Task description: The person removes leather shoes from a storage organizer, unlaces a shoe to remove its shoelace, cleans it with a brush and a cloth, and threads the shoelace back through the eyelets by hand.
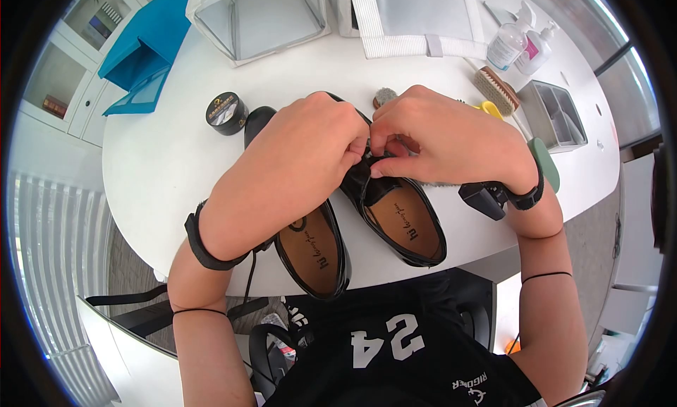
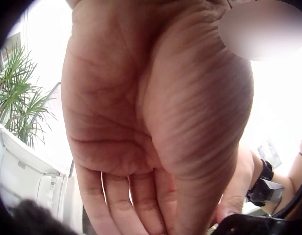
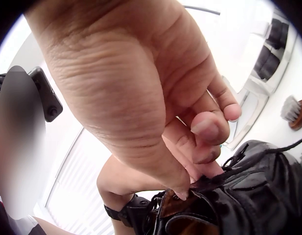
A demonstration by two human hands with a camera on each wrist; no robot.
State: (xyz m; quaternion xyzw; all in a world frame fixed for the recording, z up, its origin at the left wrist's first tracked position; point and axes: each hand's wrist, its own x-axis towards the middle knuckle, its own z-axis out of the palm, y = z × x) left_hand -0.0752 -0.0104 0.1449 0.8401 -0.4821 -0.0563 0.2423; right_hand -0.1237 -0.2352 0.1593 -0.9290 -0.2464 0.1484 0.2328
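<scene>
Two black lace-up shoes with tan insoles stand side by side, the left shoe (image 1: pixel 310 252) partly under the left forearm and the right shoe (image 1: pixel 409 227) between the hands. My left hand (image 1: pixel 303 146) is bent over the right shoe's lacing, its thumb and fingers pinched together there; its fingertips are out of the left wrist view. Opposite it, my right hand (image 1: pixel 441 136) has curled fingers and its thumb at the tongue's edge, seemingly pinching the lace. A black shoelace (image 3: pixel 283 148) trails over the glossy upper (image 3: pixel 268 181). The hands hide the exact grip.
A round black tin (image 1: pixel 227 114) stands left of the shoes. Rightward lie a wooden brush (image 1: pixel 496 90), a grey divided box (image 1: pixel 553 114) and a green-handled tool (image 1: pixel 543 164). Pump bottles (image 1: pixel 506 46), fabric boxes (image 1: pixel 257 23) and a blue folder (image 1: pixel 144 51) are farther back.
</scene>
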